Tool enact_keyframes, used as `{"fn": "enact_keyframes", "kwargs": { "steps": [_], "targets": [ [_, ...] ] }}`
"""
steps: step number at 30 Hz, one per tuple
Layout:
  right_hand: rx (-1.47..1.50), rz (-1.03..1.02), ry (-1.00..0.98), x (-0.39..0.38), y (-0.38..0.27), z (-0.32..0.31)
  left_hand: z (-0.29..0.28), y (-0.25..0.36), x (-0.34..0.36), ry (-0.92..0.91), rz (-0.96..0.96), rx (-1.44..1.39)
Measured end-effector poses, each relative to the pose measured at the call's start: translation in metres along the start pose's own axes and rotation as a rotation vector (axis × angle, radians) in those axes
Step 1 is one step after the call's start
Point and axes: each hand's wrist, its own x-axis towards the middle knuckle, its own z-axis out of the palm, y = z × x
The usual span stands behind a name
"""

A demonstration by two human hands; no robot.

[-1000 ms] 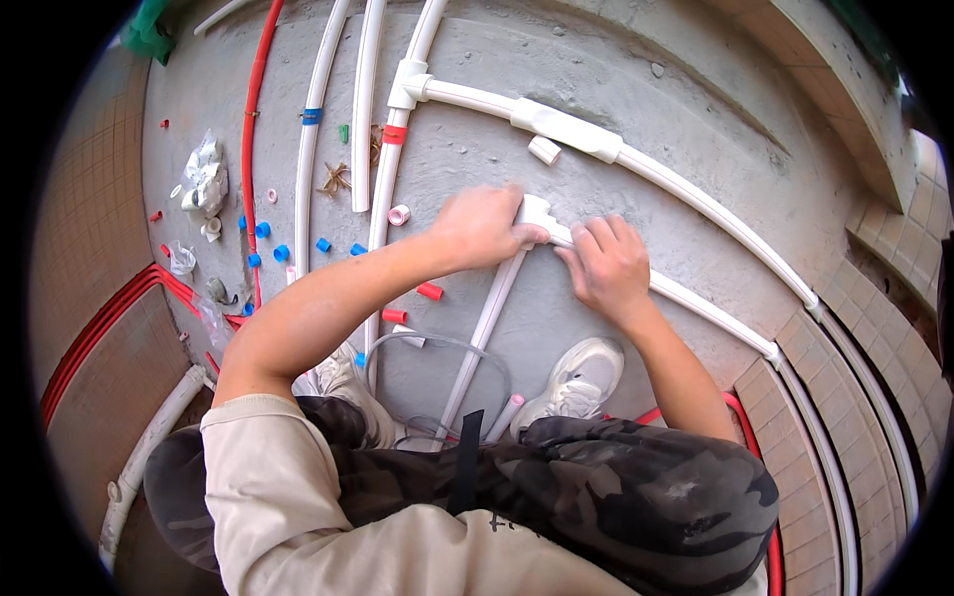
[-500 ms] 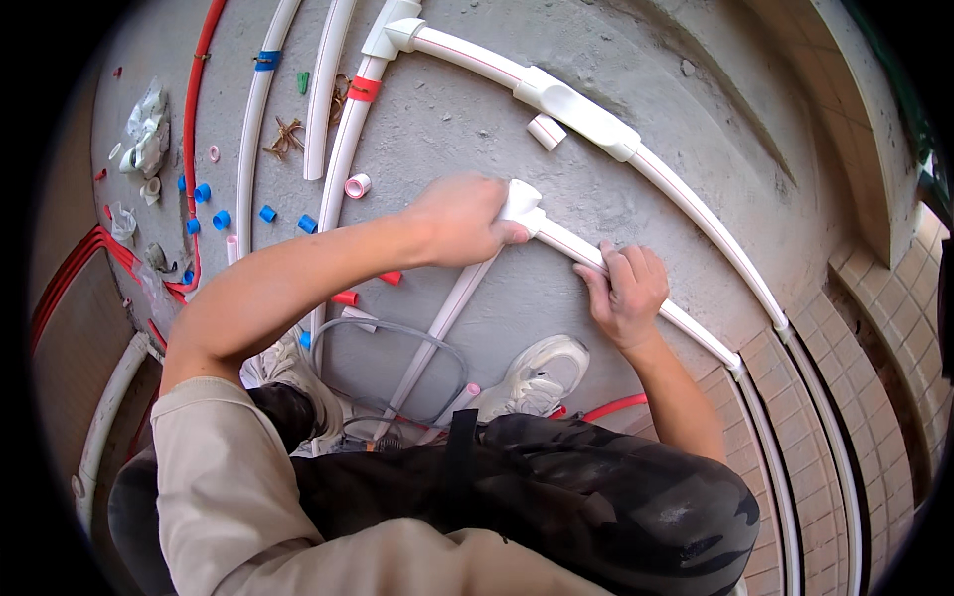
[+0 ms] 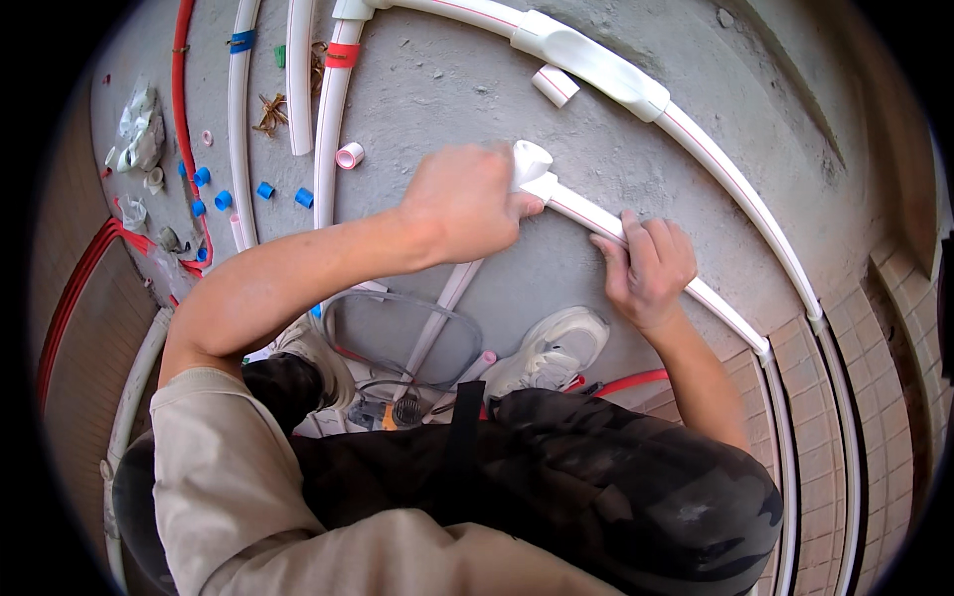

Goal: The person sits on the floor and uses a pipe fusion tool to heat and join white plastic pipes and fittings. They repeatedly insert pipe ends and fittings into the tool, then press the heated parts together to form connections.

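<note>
White plastic pipe fitting (image 3: pixel 532 164), smooth, glossy and chunky, sits near the middle of the view, in front of the crouching person and over a rough grey concrete floor (image 3: pixel 556 288). As far as can be judged, the work is partway along: one socket of the fitting already meets a straight white plastic pipe with a thin red stripe (image 3: pixel 586 214), which slopes down to the right, to a small white coupling (image 3: pixel 763 350) at the foot of a beige tiled wall (image 3: pixel 884 407). The fitting's far, rounded end stands free, with no pipe seen in it, so that side seems left to do. Another straight white pipe (image 3: pixel 444 303) rises from between the feet and passes out of sight under the left hand (image 3: pixel 462 204); whether it is joined cannot be told. Both hands are closed: the left is curled firmly round the fitting, its thumb beside the socket, hiding much of the shape; the right hand (image 3: pixel 651 268) grips the striped pipe, thumb on the near side and fingers over the top. Farther off, a long white pipe run with a thick bulging white fitting (image 3: pixel 591 65) looks complete, joined at both ends.
</note>
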Motion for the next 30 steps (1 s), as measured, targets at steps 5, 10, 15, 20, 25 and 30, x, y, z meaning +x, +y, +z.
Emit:
{"fn": "enact_keyframes", "kwargs": {
  "steps": [5, 10, 15, 20, 25, 30],
  "targets": [
    [0.07, 0.029, 0.013, 0.002, 0.0, -0.006, -0.001, 0.003, -0.002, 0.062, -0.016, 0.023],
    [0.089, 0.055, 0.019, -0.003, 0.006, -0.006, 0.002, 0.004, -0.001, 0.09, 0.063, -0.016],
    [0.129, 0.056, 0.057, -0.006, 0.009, -0.006, 0.0, 0.008, 0.0, 0.07, 0.061, 0.027],
    [0.164, 0.073, 0.029, -0.006, 0.006, -0.008, -0.002, 0.008, -0.001, 0.034, 0.005, 0.064],
    [0.216, 0.049, 0.053, -0.002, 0.001, -0.006, -0.009, 0.01, -0.005, -0.03, -0.094, 0.178],
    [0.142, 0.062, 0.017, -0.001, -0.001, -0.007, -0.009, 0.012, -0.008, -0.031, -0.073, 0.243]
  ]
}}
